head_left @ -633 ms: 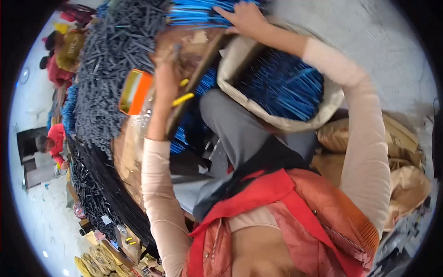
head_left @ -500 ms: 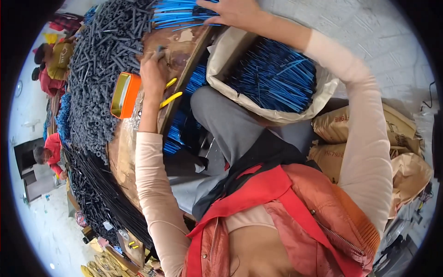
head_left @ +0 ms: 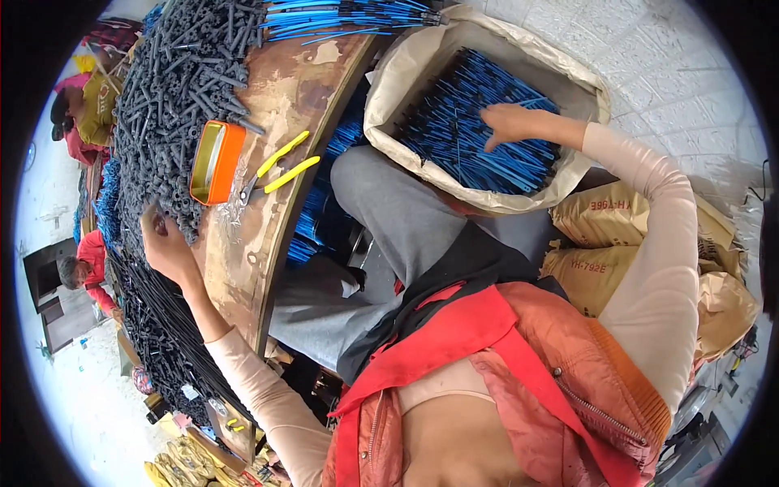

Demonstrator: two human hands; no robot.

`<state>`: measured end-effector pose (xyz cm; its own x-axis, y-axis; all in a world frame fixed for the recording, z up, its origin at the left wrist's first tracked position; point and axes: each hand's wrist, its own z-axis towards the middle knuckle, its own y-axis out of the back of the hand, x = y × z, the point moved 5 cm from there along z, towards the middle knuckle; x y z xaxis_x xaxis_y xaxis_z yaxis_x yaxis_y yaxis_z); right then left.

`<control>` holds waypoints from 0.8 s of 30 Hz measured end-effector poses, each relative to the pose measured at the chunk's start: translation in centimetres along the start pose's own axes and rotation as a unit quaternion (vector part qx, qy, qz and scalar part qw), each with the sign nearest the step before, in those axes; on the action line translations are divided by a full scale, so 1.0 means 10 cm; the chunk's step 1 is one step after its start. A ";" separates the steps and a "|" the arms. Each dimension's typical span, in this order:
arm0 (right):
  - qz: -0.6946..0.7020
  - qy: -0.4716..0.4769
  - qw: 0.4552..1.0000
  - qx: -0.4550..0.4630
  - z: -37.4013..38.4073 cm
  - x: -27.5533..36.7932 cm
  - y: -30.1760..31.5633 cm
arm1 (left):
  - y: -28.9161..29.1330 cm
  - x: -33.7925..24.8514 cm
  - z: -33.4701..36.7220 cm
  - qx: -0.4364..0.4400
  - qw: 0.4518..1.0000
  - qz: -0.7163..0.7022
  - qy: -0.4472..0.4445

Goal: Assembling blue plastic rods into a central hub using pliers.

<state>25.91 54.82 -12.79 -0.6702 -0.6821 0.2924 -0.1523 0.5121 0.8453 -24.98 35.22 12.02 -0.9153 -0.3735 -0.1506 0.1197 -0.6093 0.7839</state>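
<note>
My left hand is at the near edge of a heap of short dark-grey tubes on the wooden table. Its fingers are bent but apart, and I make out nothing held in them. Over on the right, my right hand hovers at or touches the thin blue strips with dark ends that fill a pale sack. Its thumb and forefinger are spread, with no strip visibly gripped. More blue strips lie in a bundle across the table's far end.
An orange-rimmed box and yellow-handled pliers lie on the wooden tabletop. Long black strands spread along its left side. Brown paper sacks stand at my right. Other people sit beyond the table.
My left hand has moved toward me and left, from the bare tabletop to the tube heap. My right hand has left the blue bundle and come down to the sack.
</note>
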 end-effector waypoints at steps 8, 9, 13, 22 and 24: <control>-0.045 -0.087 0.992 -0.085 0.06 0.32 -0.40 | -0.33 0.52 0.38 0.009 0.990 0.044 -0.131; -0.025 -0.089 0.991 -0.100 0.04 0.31 -0.40 | -0.30 0.33 0.41 0.010 0.990 0.040 -0.134; 0.026 0.002 0.995 -0.095 -0.13 0.07 -0.28 | -0.08 -0.88 0.22 0.024 0.975 -0.093 -0.198; 0.133 0.017 0.946 -0.294 -0.70 0.20 0.85 | -0.59 -2.70 -0.92 0.246 0.843 -0.462 -0.120; 0.186 0.008 0.937 -0.297 -0.94 0.33 1.25 | -0.87 -2.66 -1.07 0.385 0.735 -0.556 0.051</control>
<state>28.63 54.09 2.98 -0.5849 -0.5248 0.6185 0.5238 0.3378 0.7820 2.45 42.96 2.76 -0.2437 -0.0176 -0.9697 -0.9697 -0.0150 0.2440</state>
